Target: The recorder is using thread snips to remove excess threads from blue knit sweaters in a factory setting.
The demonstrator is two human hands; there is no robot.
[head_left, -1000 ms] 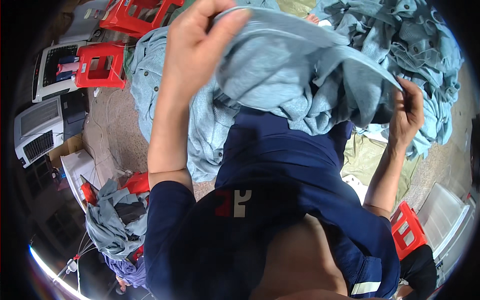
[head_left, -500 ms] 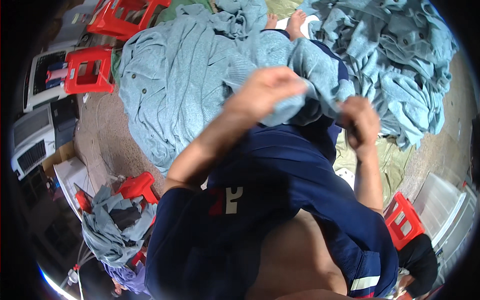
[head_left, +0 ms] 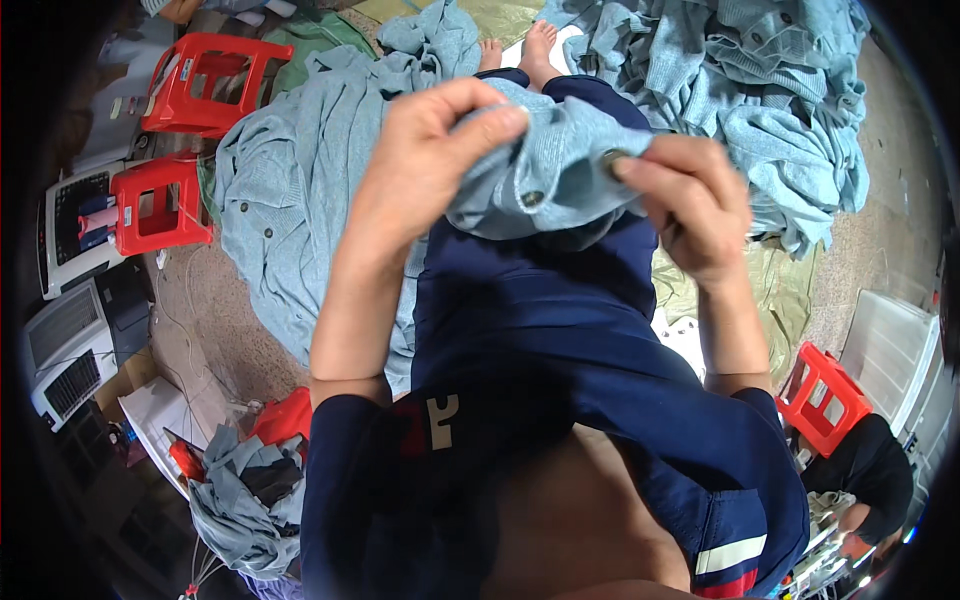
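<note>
Above my lap I hold up part of a light blue knitted cardigan (head_left: 560, 150) with dark buttons. My left hand (head_left: 430, 150) is closed on its edge, the thumb lying across the fabric toward the right. At the other end my right hand (head_left: 700, 200) pinches the cloth between thumb and fingers, right beside a button (head_left: 613, 163). Another button (head_left: 533, 199) shows lower on the stretch between the hands. The cardigan's underside and the rest of it are partly hidden.
Grey-blue knitwear lies in a heap on the left (head_left: 300, 190) and another on the right (head_left: 800, 170), over olive sheeting (head_left: 780, 290). Red stools (head_left: 160, 205) stand at left and right. Garments drape over a seat at lower left. Another person (head_left: 865, 470) is at lower right.
Both hands have lifted the cardigan edge, which is now spread between them with its buttons showing. My left hand moved left and up. The whole view has shifted slightly.
</note>
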